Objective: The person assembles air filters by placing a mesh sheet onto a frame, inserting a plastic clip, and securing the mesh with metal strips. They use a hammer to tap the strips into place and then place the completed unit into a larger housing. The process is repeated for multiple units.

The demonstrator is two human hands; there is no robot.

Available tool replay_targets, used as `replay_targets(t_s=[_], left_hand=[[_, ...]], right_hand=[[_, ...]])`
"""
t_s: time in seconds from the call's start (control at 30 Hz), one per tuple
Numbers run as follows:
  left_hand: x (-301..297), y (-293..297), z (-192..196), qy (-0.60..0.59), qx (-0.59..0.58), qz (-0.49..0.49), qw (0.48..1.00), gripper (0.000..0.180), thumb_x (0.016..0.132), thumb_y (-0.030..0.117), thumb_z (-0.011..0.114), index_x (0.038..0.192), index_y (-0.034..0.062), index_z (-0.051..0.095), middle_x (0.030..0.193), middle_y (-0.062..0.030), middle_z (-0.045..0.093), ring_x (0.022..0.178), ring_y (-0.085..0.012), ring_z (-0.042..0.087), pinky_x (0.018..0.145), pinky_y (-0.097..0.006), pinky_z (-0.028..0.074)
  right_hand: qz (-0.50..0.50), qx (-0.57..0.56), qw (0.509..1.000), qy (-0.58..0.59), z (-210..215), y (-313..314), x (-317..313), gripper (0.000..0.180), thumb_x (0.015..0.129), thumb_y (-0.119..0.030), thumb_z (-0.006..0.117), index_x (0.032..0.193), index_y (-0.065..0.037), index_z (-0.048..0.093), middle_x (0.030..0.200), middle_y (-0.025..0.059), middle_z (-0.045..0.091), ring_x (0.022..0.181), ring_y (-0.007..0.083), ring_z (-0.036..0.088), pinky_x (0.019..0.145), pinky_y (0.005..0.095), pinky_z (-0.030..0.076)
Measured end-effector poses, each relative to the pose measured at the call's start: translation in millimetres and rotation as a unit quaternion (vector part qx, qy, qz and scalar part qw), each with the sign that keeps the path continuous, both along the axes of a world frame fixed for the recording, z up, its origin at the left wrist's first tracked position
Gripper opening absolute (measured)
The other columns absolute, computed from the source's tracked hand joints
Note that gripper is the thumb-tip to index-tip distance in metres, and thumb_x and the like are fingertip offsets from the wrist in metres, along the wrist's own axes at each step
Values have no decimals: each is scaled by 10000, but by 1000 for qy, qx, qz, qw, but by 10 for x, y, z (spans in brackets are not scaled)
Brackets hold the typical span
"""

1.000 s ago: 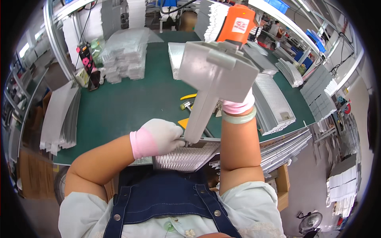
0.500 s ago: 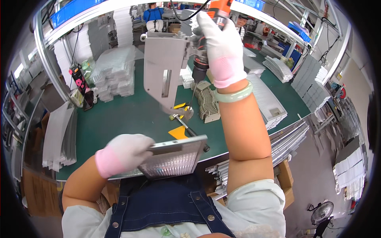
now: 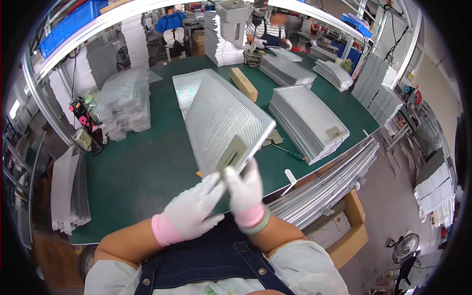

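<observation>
A framed silver mesh panel point(image 3: 223, 115) tilts up over the table in front of me, with a small olive-grey slotted plate point(image 3: 232, 153) at its near corner. My right hand point(image 3: 243, 191), white-gloved, closes on the panel's near edge beside that plate, thumb on the face and fingers behind. Just left of it, my left hand point(image 3: 191, 211), also gloved, has its fingers stretched out and thumb apart; the fingertips are by the panel's bottom corner, and whether they touch it is unclear. Behind the panel, more olive-grey pieces point(image 3: 273, 138) and a screwdriver point(image 3: 295, 155) are partly covered.
On the green table point(image 3: 142, 172) are stacked panels point(image 3: 309, 118), a wooden block point(image 3: 244, 84) and plastic-wrapped panels point(image 3: 125, 105). A power driver point(image 3: 259, 10) and grey bracket point(image 3: 233, 22) hang at the top. Metal strips point(image 3: 327, 184) lie beyond the right edge. A co-worker point(image 3: 273, 34) faces me.
My right hand has let go of the power driver and come down to the panel. The panel has swung from low by my apron to upright over the table. My left hand has moved right.
</observation>
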State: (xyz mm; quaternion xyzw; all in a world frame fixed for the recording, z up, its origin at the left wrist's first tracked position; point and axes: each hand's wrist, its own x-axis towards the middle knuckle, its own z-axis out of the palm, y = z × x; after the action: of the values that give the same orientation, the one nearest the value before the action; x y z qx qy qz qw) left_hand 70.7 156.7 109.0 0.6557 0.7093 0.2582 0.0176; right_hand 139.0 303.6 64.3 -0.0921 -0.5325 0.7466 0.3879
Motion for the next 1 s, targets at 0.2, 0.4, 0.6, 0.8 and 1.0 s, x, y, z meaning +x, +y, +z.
replay_targets(t_s=[0.2,0.4,0.6,0.8,1.0], left_hand=[[-455,-466,-775,51,-23,20,998,629,846,342,694,1325,-10,490,1383,-274,470,1290,-505,440,1104,-577,340],[-546,-1417,-1823,81,-91,311,942,675,788,325,705,1329,-20,495,1396,-272,452,1330,-489,388,1132,-579,283],[-635,-1389,-1934,77,-84,298,948,672,787,299,717,1342,-8,495,1424,-269,436,1351,-485,369,1135,-592,272],[-609,-1458,-1992,76,-77,301,948,670,783,291,716,1341,-5,492,1432,-272,422,1352,-491,362,1137,-596,265],[-613,-1432,-1955,71,-83,303,947,661,783,287,709,1336,-3,493,1419,-275,429,1346,-496,364,1138,-598,262]], right_hand=[[-218,-90,971,30,-330,1536,568,372,928,-107,676,1249,42,562,958,4,569,849,84,532,768,221,440],[-321,-106,941,29,-88,3231,988,320,1034,-107,394,1230,31,606,1199,149,625,1030,234,647,879,334,529],[-425,109,863,-251,-535,4377,1068,288,981,-189,515,1111,28,653,960,122,683,888,234,658,782,365,518],[-427,-40,891,-148,-569,4405,817,273,926,-213,564,1010,25,667,860,112,657,737,228,596,692,371,465],[-680,208,665,-229,-308,3857,739,575,933,-224,604,1381,107,461,1379,293,524,1295,365,515,1104,386,384]])
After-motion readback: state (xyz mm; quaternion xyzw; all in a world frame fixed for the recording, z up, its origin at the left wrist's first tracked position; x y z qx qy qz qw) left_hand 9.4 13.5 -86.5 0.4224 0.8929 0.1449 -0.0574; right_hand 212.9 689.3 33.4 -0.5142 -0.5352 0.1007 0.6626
